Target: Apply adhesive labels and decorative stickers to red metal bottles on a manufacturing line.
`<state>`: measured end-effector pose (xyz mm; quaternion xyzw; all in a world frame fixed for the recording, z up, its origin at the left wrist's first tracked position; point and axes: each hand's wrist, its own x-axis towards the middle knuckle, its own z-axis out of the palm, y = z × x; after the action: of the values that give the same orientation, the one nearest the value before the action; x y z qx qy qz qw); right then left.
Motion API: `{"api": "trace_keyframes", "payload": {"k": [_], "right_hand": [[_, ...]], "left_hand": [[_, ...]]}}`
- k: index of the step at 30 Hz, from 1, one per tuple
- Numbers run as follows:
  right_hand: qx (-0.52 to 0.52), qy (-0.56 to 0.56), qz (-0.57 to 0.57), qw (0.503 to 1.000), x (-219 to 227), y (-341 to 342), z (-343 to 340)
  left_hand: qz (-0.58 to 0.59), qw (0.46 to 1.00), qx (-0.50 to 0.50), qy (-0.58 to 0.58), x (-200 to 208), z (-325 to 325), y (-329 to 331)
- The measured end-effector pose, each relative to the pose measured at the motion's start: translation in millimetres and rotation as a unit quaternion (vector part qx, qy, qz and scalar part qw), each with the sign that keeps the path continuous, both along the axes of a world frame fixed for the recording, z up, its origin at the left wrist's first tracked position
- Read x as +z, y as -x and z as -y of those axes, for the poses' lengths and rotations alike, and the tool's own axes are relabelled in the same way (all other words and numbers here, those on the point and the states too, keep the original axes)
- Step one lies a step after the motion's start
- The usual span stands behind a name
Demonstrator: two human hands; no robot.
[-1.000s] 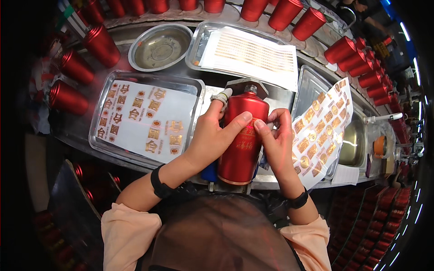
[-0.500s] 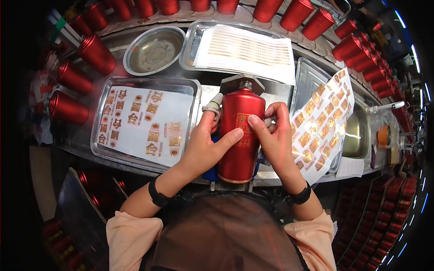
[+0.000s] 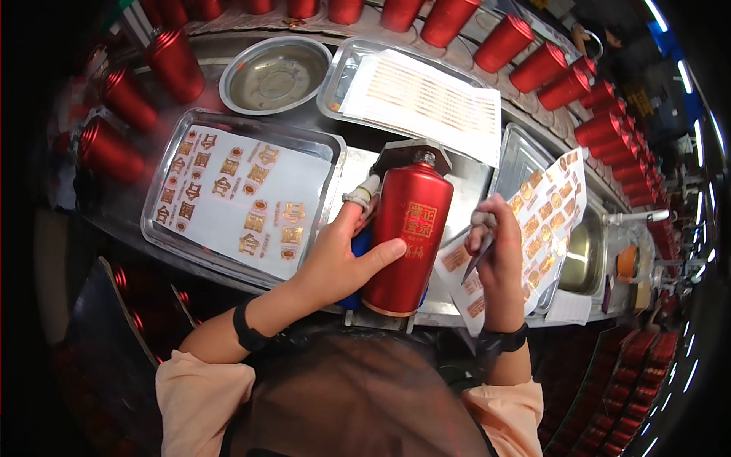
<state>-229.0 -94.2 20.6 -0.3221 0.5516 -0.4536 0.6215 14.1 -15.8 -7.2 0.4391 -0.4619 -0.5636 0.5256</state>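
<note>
A red metallic bottle with gold characters on its front stands in a holder in the middle, its threaded neck pointing away from me. My left hand grips its left side, the thumb laid on the front and a pale covering on a fingertip. To the right of the bottle, my right hand is off it, fingers curled together with pale coverings on some tips. Something thin and greyish shows at those fingers, too unclear to name. Under and beside that hand hangs a white sheet of gold decals.
At the left, a metal tray bears another decal sheet. Farther back are a round metal basin and a tray with a striped gold sheet. Red bottles line a curved conveyor around the bench; a water-filled sink lies right.
My right hand has left the bottle's front and moved right, beside the decal sheet. My left hand still grips the bottle. The whole view has shifted slightly.
</note>
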Motion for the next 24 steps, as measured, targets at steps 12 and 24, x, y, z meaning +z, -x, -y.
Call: {"api": "trace_keyframes", "payload": {"k": [12, 24], "right_hand": [[0.202, 0.369, -0.339, 0.841, 40.8, -39.7, -54.8], [0.346, 0.649, -0.337, 0.587, 47.4, -42.1, -46.2]], "left_hand": [[0.034, 0.999, -0.015, -0.002, -5.2, -9.2, -1.6], [-0.026, 0.999, -0.005, 0.046, -12.7, -11.5, -3.5]]}}
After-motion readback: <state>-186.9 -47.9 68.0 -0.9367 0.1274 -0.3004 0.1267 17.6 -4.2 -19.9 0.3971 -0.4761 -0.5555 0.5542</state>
